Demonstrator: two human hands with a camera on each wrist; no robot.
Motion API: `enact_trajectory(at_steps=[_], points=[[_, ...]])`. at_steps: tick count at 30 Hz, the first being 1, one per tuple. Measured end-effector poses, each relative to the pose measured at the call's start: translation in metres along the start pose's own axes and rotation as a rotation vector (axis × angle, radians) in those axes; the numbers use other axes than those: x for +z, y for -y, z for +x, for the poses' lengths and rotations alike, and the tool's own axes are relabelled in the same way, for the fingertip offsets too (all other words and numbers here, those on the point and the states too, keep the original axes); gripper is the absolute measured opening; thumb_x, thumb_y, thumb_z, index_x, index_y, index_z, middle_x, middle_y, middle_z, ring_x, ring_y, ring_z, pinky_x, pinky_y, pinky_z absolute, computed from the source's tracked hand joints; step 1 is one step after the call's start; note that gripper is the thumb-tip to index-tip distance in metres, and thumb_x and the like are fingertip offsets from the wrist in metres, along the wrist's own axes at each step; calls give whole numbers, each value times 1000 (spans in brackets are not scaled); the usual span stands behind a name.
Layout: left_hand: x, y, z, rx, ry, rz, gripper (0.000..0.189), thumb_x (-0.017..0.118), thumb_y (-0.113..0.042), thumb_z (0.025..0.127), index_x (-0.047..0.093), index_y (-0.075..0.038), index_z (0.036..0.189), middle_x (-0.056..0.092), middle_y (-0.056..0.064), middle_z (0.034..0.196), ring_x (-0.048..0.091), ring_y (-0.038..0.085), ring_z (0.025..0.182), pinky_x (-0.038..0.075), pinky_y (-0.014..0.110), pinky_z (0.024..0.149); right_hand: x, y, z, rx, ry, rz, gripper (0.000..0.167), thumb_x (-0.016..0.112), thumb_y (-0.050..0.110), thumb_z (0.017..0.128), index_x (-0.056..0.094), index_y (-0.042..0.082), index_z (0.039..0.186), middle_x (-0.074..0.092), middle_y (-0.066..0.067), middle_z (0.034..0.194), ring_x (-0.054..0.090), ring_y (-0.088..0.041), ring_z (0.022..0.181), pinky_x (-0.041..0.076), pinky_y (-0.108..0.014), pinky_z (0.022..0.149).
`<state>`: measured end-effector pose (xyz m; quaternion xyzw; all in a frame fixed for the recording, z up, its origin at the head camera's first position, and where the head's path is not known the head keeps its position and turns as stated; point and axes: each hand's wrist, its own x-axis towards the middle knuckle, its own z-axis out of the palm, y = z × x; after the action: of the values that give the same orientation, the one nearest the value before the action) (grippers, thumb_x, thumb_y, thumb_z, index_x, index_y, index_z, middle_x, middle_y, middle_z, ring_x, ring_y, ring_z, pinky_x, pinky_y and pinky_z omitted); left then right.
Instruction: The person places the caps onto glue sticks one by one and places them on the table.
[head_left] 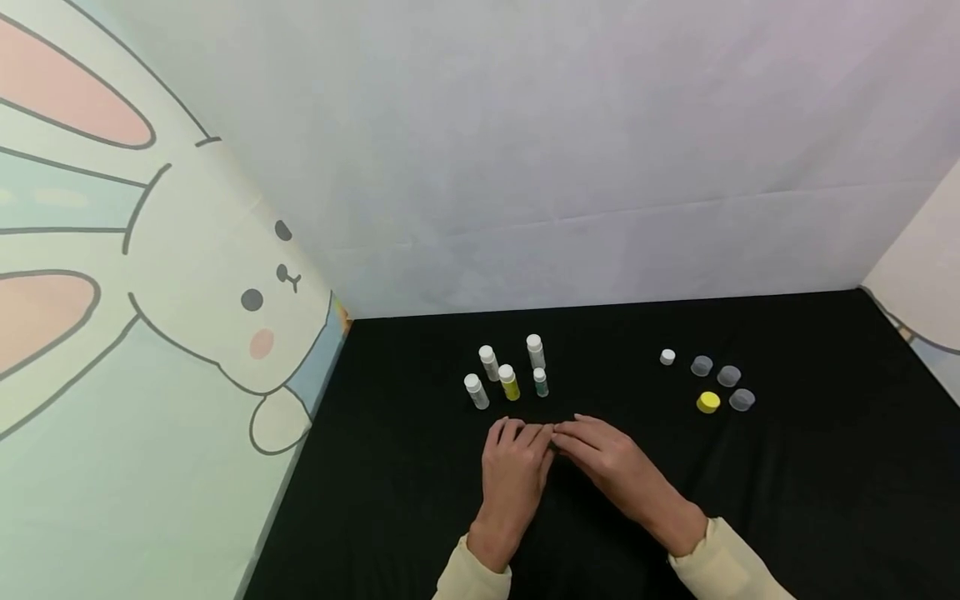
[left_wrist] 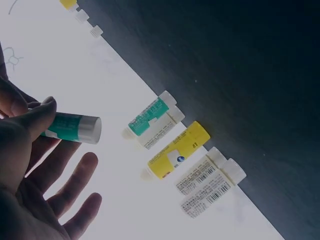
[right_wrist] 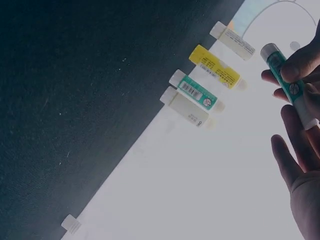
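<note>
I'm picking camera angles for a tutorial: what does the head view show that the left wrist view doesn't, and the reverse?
Only the head view: the rabbit's face on the side wall and both cream sleeves.

Only the left wrist view: the green tube held by the left hand, and barcodes on standing tubes.

Both: the left hand, five standing tubes, the yellow cap.

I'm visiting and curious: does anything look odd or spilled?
Nothing looks spilled or toppled: five glue sticks stand upright; the left hand and right hand hold a green stick. The yellow cap and four paler caps might seem odd, sitting at right, off the sticks.
</note>
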<state>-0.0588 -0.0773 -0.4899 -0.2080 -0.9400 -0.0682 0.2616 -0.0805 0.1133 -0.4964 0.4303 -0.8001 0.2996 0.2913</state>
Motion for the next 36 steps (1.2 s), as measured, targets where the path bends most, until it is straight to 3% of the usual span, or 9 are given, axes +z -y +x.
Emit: enact_trajectory(at_steps=[11,19,28,36], points=[[-3,6,-8,-11,4,26,30,92,-26,83,82,-21,111,78,-8,105,66,15,93,55,38,97,8,-1,-1,-72,-9,-13,48,36,26,116,79,5,114,76,-8,117,74,-21,105,61,-44,91],[-2,13,-15,-40,18,41,24,89,-29,87,83,-20,109,79,-8,104,67,15,93,56,39,93,8,0,-2,-62,-4,2,47,37,28,116,79,7,115,76,-9,117,74,-23,106,61,-45,91],[-5,23,-20,-113,75,71,24,89,-33,87,83,-19,106,79,-7,101,66,15,88,55,39,90,6,0,-2,-33,9,25,46,39,30,115,79,6,116,76,-9,119,74,-22,106,61,-48,92],[-5,33,-25,-153,75,97,23,91,-32,85,83,-18,102,79,-5,97,66,17,84,56,39,87,5,-3,-5,-2,30,24,51,36,34,115,79,7,115,76,-8,120,73,-22,109,60,-48,93]])
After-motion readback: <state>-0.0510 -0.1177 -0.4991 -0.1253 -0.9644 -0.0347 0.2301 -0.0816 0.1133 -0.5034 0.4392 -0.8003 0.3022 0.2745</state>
